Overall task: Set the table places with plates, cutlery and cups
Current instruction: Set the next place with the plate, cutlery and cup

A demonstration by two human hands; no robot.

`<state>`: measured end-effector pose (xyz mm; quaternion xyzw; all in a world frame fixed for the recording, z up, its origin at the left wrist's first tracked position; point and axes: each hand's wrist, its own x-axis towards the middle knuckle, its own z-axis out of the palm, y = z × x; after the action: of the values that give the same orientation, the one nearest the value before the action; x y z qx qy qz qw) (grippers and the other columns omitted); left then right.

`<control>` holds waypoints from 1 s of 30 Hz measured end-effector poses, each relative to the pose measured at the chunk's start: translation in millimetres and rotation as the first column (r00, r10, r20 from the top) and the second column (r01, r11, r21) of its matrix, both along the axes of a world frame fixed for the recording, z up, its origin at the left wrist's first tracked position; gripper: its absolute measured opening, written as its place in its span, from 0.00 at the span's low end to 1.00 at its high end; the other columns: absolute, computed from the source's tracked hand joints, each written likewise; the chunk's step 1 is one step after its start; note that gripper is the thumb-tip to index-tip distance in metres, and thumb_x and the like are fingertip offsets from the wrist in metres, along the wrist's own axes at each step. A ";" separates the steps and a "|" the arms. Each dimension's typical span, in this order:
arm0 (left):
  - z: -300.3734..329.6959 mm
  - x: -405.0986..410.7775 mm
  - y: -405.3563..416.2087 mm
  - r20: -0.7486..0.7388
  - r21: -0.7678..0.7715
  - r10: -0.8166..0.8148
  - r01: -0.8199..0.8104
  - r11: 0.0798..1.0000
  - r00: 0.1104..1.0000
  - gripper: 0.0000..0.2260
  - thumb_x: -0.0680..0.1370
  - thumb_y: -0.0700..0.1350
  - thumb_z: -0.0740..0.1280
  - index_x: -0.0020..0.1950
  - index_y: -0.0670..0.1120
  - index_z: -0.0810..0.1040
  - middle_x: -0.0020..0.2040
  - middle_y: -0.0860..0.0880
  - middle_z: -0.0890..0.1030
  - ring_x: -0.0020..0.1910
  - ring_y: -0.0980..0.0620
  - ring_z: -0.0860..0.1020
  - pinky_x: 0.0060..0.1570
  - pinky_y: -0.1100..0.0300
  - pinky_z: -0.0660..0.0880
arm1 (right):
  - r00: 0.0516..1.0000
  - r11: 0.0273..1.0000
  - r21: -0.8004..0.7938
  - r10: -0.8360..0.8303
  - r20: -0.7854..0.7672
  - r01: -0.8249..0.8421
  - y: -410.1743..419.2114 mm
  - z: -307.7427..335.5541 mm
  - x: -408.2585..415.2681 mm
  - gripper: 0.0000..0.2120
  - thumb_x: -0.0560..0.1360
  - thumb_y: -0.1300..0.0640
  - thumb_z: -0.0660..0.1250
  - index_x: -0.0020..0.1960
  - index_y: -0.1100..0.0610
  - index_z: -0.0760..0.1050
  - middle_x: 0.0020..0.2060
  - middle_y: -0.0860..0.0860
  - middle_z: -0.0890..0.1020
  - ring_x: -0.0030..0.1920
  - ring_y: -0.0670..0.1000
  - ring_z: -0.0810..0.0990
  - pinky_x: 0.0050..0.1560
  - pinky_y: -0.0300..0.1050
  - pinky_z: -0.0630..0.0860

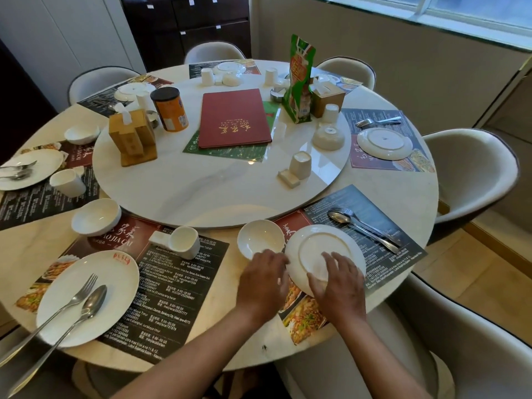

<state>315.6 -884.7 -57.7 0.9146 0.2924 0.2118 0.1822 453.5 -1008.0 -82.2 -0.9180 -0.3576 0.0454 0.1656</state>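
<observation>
An upside-down white plate lies tilted on the placemat in front of me. My right hand rests on its underside, fingers spread over the near rim. My left hand holds the plate's left edge, beside a small white bowl. A fork and a spoon lie on the mat to the plate's right. At the left place, a plate carries a fork and spoon, with a cup lying on its side and a bowl nearby.
On the lazy Susan stand a red menu, tissue boxes, an orange can, a green packet, upturned cups and a bowl. Another upside-down plate lies far right. Chairs ring the table.
</observation>
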 end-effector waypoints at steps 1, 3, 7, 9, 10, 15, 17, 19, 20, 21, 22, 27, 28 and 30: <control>-1.8 3.6 -6.1 -0.073 -0.007 -0.097 0.097 0.995 0.993 0.12 0.77 0.50 0.66 0.61 0.53 0.77 0.54 0.53 0.77 0.52 0.52 0.76 0.48 0.59 0.77 | 0.998 0.997 0.050 -0.062 0.024 0.061 -3.8 -0.3 2.5 0.28 0.74 0.40 0.68 0.70 0.54 0.72 0.66 0.54 0.75 0.68 0.57 0.71 0.67 0.60 0.68; -5.5 12.7 -15.2 -0.197 -0.073 -0.193 0.182 0.981 0.961 0.20 0.78 0.53 0.66 0.70 0.54 0.72 0.64 0.51 0.73 0.63 0.50 0.73 0.55 0.55 0.77 | 0.979 0.975 0.098 -0.202 -0.006 0.201 -8.4 4.1 8.1 0.29 0.74 0.40 0.68 0.69 0.54 0.72 0.64 0.54 0.76 0.64 0.57 0.73 0.62 0.58 0.72; -10.1 31.6 -22.1 -0.476 -0.163 -0.191 0.128 0.978 0.859 0.37 0.78 0.60 0.67 0.81 0.54 0.53 0.80 0.41 0.54 0.78 0.41 0.56 0.73 0.47 0.63 | 0.834 0.872 0.021 -0.460 -0.305 0.488 -12.4 8.5 30.0 0.31 0.74 0.37 0.67 0.68 0.55 0.70 0.63 0.56 0.74 0.63 0.59 0.73 0.61 0.60 0.74; -13.0 37.6 -20.1 -0.542 -0.168 -0.180 0.105 0.980 0.821 0.40 0.77 0.62 0.67 0.82 0.54 0.49 0.81 0.39 0.49 0.79 0.39 0.53 0.75 0.45 0.60 | 0.728 0.807 0.011 -0.528 -0.437 0.591 -13.3 9.3 43.3 0.29 0.72 0.37 0.69 0.63 0.56 0.73 0.59 0.56 0.77 0.58 0.59 0.76 0.58 0.60 0.77; -15.0 39.5 -19.3 -0.562 -0.162 -0.182 0.108 0.981 0.807 0.41 0.77 0.62 0.66 0.82 0.54 0.47 0.81 0.38 0.48 0.80 0.38 0.52 0.76 0.45 0.60 | 0.676 0.777 -0.004 -0.550 -0.491 0.629 -12.3 11.3 49.7 0.27 0.71 0.38 0.71 0.61 0.57 0.74 0.57 0.56 0.78 0.56 0.59 0.78 0.56 0.59 0.78; -18.6 39.3 -17.3 -0.595 -0.131 -0.206 0.159 0.978 0.777 0.42 0.78 0.64 0.64 0.83 0.54 0.43 0.82 0.36 0.45 0.81 0.37 0.51 0.77 0.45 0.59 | 0.365 0.655 -0.140 -0.571 -0.736 0.742 -6.1 26.7 82.1 0.38 0.66 0.46 0.80 0.67 0.64 0.70 0.60 0.59 0.79 0.59 0.62 0.78 0.54 0.54 0.77; -16.6 37.2 -16.0 -0.597 -0.135 -0.226 0.181 0.974 0.770 0.42 0.78 0.65 0.64 0.83 0.55 0.43 0.82 0.36 0.45 0.81 0.38 0.50 0.77 0.45 0.59 | 0.294 0.662 -0.181 -0.538 -0.790 0.727 -6.5 29.1 92.8 0.43 0.62 0.47 0.82 0.69 0.63 0.69 0.62 0.59 0.78 0.59 0.62 0.77 0.55 0.54 0.76; -13.2 36.3 -14.8 -0.600 -0.139 -0.245 0.202 0.970 0.762 0.43 0.77 0.65 0.65 0.83 0.55 0.43 0.82 0.36 0.44 0.81 0.37 0.50 0.76 0.45 0.60 | 0.262 0.690 -0.200 -0.503 -0.824 0.695 -7.9 33.4 97.0 0.43 0.62 0.50 0.83 0.71 0.61 0.67 0.65 0.59 0.76 0.62 0.61 0.76 0.55 0.55 0.74; -11.7 36.2 -14.8 -0.600 -0.144 -0.252 0.207 0.968 0.759 0.43 0.77 0.65 0.65 0.83 0.56 0.42 0.82 0.36 0.44 0.81 0.37 0.50 0.76 0.44 0.60 | 0.244 0.698 -0.207 -0.488 -0.838 0.685 -8.5 35.1 97.9 0.44 0.63 0.51 0.82 0.72 0.61 0.66 0.67 0.59 0.75 0.64 0.62 0.75 0.56 0.56 0.73; -10.1 35.9 -15.7 -0.599 -0.152 -0.255 0.205 0.967 0.759 0.44 0.77 0.64 0.66 0.82 0.56 0.41 0.82 0.36 0.44 0.81 0.37 0.50 0.76 0.44 0.60 | 0.223 0.702 -0.207 -0.468 -0.855 0.681 -9.0 36.8 97.9 0.44 0.63 0.52 0.82 0.72 0.60 0.65 0.68 0.59 0.74 0.66 0.62 0.74 0.59 0.57 0.73; -9.4 35.6 -17.5 -0.592 -0.157 -0.253 0.199 0.967 0.765 0.44 0.77 0.64 0.66 0.82 0.56 0.41 0.82 0.36 0.44 0.81 0.37 0.50 0.75 0.44 0.61 | 0.204 0.699 -0.194 -0.443 -0.873 0.688 -9.5 37.8 97.3 0.44 0.63 0.53 0.82 0.73 0.60 0.65 0.69 0.59 0.73 0.67 0.62 0.73 0.61 0.58 0.72; -6.3 34.7 -37.4 -0.481 -0.011 -0.196 0.217 0.976 0.855 0.36 0.78 0.57 0.67 0.80 0.54 0.51 0.79 0.38 0.58 0.73 0.39 0.66 0.61 0.46 0.77 | 0.229 0.647 -0.068 -0.364 -0.903 0.760 -13.2 52.0 83.6 0.33 0.63 0.58 0.82 0.63 0.62 0.71 0.60 0.59 0.77 0.57 0.59 0.76 0.61 0.58 0.77; -5.0 35.5 -43.2 -0.455 0.026 -0.208 0.246 0.969 0.866 0.34 0.78 0.56 0.67 0.79 0.53 0.53 0.78 0.39 0.61 0.70 0.40 0.70 0.57 0.46 0.79 | 0.275 0.649 -0.024 -0.356 -0.893 0.760 -14.3 57.8 80.0 0.30 0.63 0.57 0.82 0.59 0.61 0.72 0.57 0.58 0.78 0.55 0.58 0.77 0.59 0.58 0.78; -1.1 37.6 -54.0 -0.411 0.079 -0.215 0.270 0.960 0.886 0.33 0.78 0.55 0.67 0.78 0.52 0.56 0.74 0.40 0.68 0.64 0.40 0.76 0.49 0.47 0.82 | 0.377 0.671 0.076 -0.315 -0.871 0.737 -15.1 71.4 75.2 0.25 0.65 0.55 0.82 0.55 0.58 0.72 0.51 0.54 0.77 0.50 0.55 0.77 0.52 0.54 0.77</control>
<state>353.2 -938.7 -58.8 0.9778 0.1918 0.0159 0.0823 528.7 -1023.1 -10.8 -0.7892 0.0828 0.3104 0.5234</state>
